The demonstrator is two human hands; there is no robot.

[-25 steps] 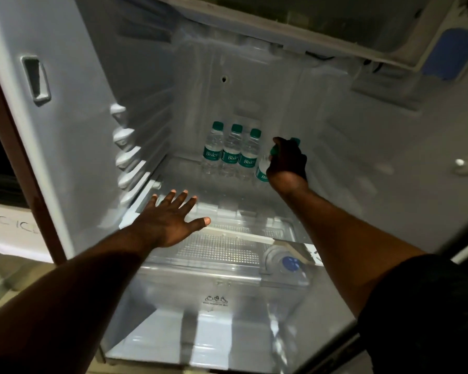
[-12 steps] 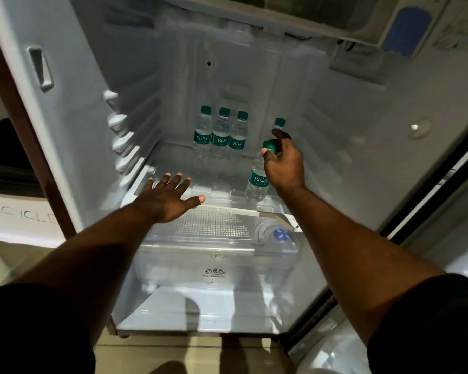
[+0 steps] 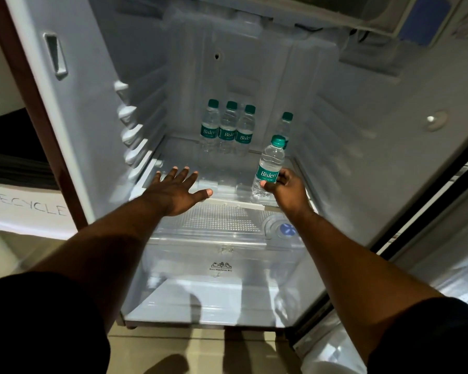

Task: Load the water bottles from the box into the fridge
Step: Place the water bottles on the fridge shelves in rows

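Note:
Three clear water bottles (image 3: 229,128) with green caps and labels stand in a row at the back of the fridge's glass shelf (image 3: 179,163). A further bottle (image 3: 285,125) stands alone at the back right. My right hand (image 3: 287,188) grips the lower half of another bottle (image 3: 269,166), upright near the shelf's front right edge. My left hand (image 3: 176,191) is spread flat, palm down, over the shelf's front left, holding nothing. The box is out of view.
Below the shelf sits a clear vegetable drawer (image 3: 222,255) with a blue dial (image 3: 287,229). Rail ribs (image 3: 130,130) line the fridge's left wall. A white "RECYCLE" sign (image 3: 25,209) stands outside on the left. The fridge door (image 3: 443,265) stands open at right.
My right hand left one bottle at the back right and drew back toward the shelf's front with a second bottle, shifting its grip from the cap to the body. The left hand barely moved.

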